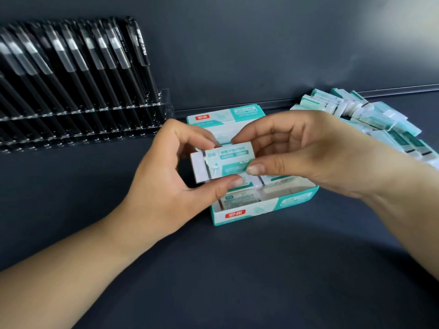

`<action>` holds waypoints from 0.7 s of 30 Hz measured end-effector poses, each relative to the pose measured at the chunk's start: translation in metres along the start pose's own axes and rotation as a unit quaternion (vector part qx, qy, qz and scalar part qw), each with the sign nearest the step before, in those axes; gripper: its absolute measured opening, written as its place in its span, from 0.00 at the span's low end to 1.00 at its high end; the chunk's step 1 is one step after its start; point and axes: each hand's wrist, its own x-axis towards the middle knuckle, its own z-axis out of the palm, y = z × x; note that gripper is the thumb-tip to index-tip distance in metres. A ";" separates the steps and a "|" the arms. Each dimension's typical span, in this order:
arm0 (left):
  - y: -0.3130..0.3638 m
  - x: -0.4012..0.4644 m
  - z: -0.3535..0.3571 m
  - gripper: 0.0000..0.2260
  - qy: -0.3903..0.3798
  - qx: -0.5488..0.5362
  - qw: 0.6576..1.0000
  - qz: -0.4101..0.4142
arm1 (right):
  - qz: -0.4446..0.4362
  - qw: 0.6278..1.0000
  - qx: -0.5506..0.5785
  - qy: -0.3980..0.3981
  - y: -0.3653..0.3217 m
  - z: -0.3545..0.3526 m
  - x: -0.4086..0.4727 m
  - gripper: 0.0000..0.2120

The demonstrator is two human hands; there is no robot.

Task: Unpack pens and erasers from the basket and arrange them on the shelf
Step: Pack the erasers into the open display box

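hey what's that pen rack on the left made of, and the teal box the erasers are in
Pen rack: looks like clear acrylic or similar hard plastic, glossy; you see the black pens through it and its edges catch light.
Teal box: seemingly printed cardboard with a slight sheen; thin folded walls.

A clear acrylic rack (95, 115) is set well left of the fingers (190, 136). A dark wall (237, 55) and thin rail (392, 89) are seen beyond them.
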 end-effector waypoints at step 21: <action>-0.008 -0.003 -0.004 0.23 -0.151 0.136 0.975 -0.090 | 0.029 0.924 -0.382 0.012 -0.009 -0.032 -0.016 0.10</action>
